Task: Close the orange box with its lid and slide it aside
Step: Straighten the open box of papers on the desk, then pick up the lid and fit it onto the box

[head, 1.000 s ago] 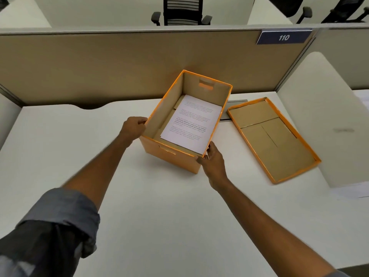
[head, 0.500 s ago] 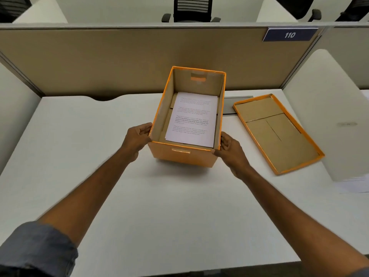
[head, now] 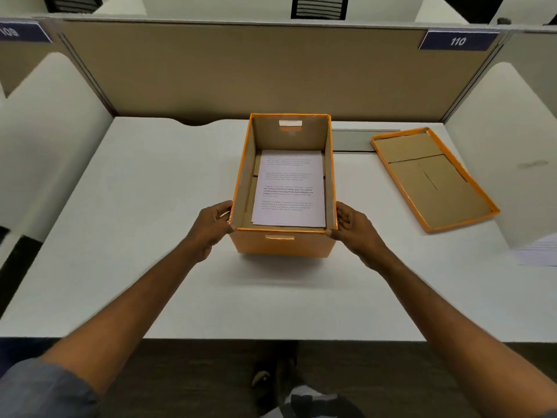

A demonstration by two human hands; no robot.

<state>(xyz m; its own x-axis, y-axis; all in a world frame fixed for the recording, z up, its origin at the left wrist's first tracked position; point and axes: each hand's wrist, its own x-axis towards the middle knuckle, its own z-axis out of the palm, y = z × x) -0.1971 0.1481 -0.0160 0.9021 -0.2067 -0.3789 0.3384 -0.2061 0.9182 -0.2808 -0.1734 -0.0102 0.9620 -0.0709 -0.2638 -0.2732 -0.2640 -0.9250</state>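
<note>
The orange box [head: 284, 244] stands open in the middle of the white desk [head: 150, 236], square to me, with a printed sheet of paper [head: 289, 188] lying flat inside. My left hand [head: 212, 223] grips its near left corner and my right hand [head: 354, 226] grips its near right corner. The orange lid [head: 431, 179] lies upside down on the desk to the right of the box, its brown cardboard inside facing up, apart from both hands.
A tan partition wall [head: 241, 70] runs behind the desk, with white side dividers at the left [head: 45, 131] and right [head: 512, 146]. A grey cable cover [head: 352, 140] sits behind the box. Papers [head: 539, 251] lie at the right edge.
The box has been turned from angled to straight in front of me and drawn a little nearer. Both hands now hold its near corners. The lid has not moved.
</note>
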